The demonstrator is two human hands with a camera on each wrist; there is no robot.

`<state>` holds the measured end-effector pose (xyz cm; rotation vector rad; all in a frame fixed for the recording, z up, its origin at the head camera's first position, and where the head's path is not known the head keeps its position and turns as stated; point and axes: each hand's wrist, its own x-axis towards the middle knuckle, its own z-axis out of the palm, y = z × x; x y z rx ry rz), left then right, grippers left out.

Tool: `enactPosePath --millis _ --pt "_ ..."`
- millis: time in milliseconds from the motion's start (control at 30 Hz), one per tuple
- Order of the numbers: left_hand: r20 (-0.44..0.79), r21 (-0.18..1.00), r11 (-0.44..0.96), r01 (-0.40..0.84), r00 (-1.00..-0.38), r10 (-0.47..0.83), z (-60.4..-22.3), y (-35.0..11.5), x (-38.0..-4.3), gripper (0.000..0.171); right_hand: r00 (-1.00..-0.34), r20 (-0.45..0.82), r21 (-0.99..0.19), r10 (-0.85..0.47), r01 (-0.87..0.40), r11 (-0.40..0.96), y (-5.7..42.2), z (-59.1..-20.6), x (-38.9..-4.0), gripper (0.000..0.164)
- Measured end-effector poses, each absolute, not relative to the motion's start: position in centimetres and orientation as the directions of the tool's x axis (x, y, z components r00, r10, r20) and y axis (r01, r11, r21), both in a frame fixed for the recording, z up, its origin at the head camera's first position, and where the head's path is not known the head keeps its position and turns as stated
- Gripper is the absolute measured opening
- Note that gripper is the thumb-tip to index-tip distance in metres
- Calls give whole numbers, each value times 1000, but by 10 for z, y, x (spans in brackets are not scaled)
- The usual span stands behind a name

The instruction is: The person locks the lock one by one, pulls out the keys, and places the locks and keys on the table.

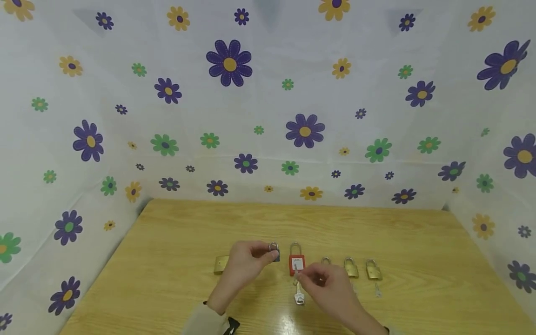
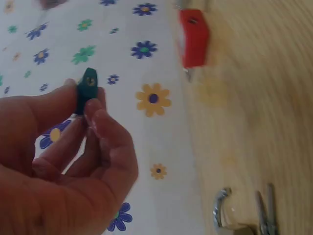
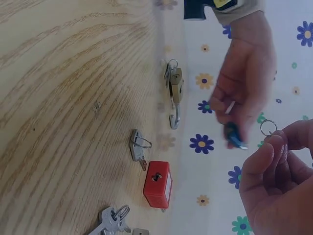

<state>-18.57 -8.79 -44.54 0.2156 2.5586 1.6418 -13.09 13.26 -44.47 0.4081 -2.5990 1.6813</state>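
My left hand pinches a small dark teal padlock between thumb and fingers, above the table. Its shackle points up in the head view, and the keyhole face shows in the left wrist view. My right hand pinches a small key by its end; a thin wire ring stands out from those fingertips in the right wrist view. Behind the key is a red padlock with a white label. Another key lies on the table in front of the red padlock.
Left of the red padlock, partly behind my left hand, lies a brass padlock. Several more brass padlocks stand in a row to the right, one with a key before it. A flowered cloth encloses the wooden table.
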Motion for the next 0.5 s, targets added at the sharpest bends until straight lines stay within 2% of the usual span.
enactPosePath --millis 200,367,500 --pt "13 763 640 93 -992 129 -465 -89 -195 10 -974 131 -893 -186 -197 404 134 -445 -131 8" --pt "-12 702 710 57 -996 92 -475 -85 -204 11 -970 123 -900 -208 -198 387 136 -445 -130 8" --pt "-22 654 753 76 -993 119 -477 -82 -209 11 -963 159 -897 -217 -233 376 136 -445 -128 8"
